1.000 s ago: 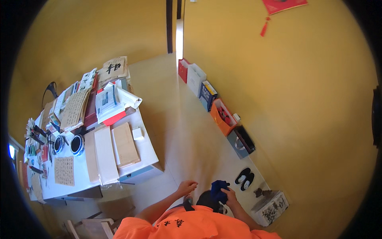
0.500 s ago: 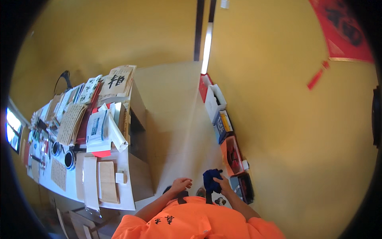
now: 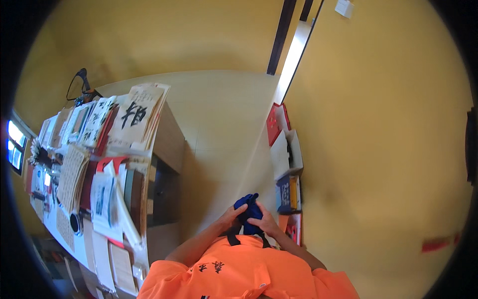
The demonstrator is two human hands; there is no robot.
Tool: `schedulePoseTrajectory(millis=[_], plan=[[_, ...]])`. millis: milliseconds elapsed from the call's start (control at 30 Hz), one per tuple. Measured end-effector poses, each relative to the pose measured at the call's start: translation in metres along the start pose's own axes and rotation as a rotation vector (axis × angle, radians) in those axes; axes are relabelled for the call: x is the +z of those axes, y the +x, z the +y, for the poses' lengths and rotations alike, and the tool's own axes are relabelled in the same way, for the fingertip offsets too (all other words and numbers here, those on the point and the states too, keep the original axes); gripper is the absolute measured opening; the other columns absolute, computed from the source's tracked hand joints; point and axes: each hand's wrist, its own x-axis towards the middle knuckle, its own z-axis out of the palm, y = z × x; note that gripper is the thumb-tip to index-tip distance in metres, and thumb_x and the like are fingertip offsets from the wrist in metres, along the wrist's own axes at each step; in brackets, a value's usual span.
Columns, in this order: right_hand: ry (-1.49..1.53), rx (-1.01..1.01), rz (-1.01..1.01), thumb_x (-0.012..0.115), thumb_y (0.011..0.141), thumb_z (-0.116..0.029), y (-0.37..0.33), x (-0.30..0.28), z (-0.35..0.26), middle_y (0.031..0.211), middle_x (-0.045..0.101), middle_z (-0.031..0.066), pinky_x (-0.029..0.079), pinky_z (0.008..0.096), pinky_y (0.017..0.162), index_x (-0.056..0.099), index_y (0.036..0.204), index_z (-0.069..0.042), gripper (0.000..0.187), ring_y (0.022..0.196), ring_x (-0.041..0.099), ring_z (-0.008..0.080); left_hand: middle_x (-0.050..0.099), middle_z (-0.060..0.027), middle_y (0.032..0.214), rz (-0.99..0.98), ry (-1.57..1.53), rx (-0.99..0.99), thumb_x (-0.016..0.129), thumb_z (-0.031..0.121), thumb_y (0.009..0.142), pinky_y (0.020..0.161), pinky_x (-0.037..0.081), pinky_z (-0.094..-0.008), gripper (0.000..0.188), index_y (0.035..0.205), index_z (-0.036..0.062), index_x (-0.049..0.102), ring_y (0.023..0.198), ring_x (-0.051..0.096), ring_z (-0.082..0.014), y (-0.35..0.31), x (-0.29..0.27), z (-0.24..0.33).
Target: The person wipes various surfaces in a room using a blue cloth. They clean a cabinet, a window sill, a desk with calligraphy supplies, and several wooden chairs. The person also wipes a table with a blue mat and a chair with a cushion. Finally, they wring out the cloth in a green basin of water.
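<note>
A dark blue cloth bundle [image 3: 247,201], soft and crumpled, is held in front of my orange shirt [image 3: 249,269]. My left hand [image 3: 231,217] grips it from the left side. On the other side, my right hand [image 3: 266,224] closes round it with the thumb pointing inward across the cloth. Whether the bundle is a cap, a pouch or another cloth item cannot be made out. Black straps [image 3: 234,239] lie against the shirt just below the hands.
To the left stands a long desk [image 3: 169,134] loaded with papers, books and a calligraphy sheet [image 3: 137,114]. A row of boxes and bags, including a white box [image 3: 289,155] and a red box [image 3: 276,124], lines the wall at the right. Pale floor tiles [image 3: 219,119] run between them.
My left hand has come over and taken hold of the blue cloth, which only my right hand held before. My view has shifted forward along the desk and boxes.
</note>
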Motion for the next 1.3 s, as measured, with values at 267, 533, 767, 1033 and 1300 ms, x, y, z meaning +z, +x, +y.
schedulePoseTrajectory(millis=[267,533,767,1033,1300], plan=[[0.284,0.148,-0.055,0.076,0.074,-0.012,0.195,-0.076,-0.096,0.129,0.050,0.0164,0.039,0.0328,0.100,0.027,0.142,0.004,0.085,0.119,0.048,0.0226,0.063,-0.0067,0.107,0.376,0.175,-0.021,0.069,0.034,0.084,0.079,0.052,-0.0363,0.050,0.123,0.0055,0.054,0.095,0.062,-0.0193,0.157,-0.023,0.150],[0.344,0.175,-0.100,0.076,0.073,-0.010,0.450,-0.179,-0.130,0.128,0.051,0.0206,0.044,0.0331,0.096,0.024,0.142,0.006,0.088,0.114,0.053,0.0250,0.065,-0.0098,0.099,0.542,0.205,0.151,0.068,0.019,0.078,0.084,0.047,-0.0310,0.041,0.111,-0.0019,0.060,0.091,0.061,-0.0189,0.343,-0.032,0.319],[-0.408,-0.088,-0.049,0.076,0.072,-0.024,0.604,-0.270,-0.199,0.109,0.064,0.0204,0.046,0.0338,0.091,0.047,0.130,0.000,0.069,0.102,0.062,0.0259,0.062,-0.0103,0.108,0.638,0.243,0.305,0.072,0.019,0.077,0.087,0.048,-0.0323,0.052,0.122,0.0019,0.053,0.096,0.060,-0.0201,0.477,-0.027,0.430],[0.015,0.095,0.058,0.067,0.072,-0.001,0.778,-0.346,-0.260,0.115,0.062,0.0115,0.043,0.0308,0.095,0.055,0.125,-0.001,0.054,0.109,0.056,0.0212,0.061,-0.0090,0.111,0.378,0.203,0.136,0.072,0.026,0.081,0.091,0.046,-0.0324,0.054,0.123,-0.0008,0.051,0.100,0.058,-0.0181,0.663,-0.073,0.558],[0.631,-0.005,0.314,0.058,0.070,0.007,0.911,-0.427,-0.339,0.133,0.048,0.0127,0.044,0.0317,0.093,0.051,0.132,-0.006,0.063,0.117,0.048,0.0244,0.059,-0.0069,0.110,0.146,0.237,-0.140,0.053,0.029,0.094,0.079,0.047,-0.0330,0.037,0.121,0.0043,0.051,0.096,0.056,-0.0162,0.839,-0.053,0.738]])
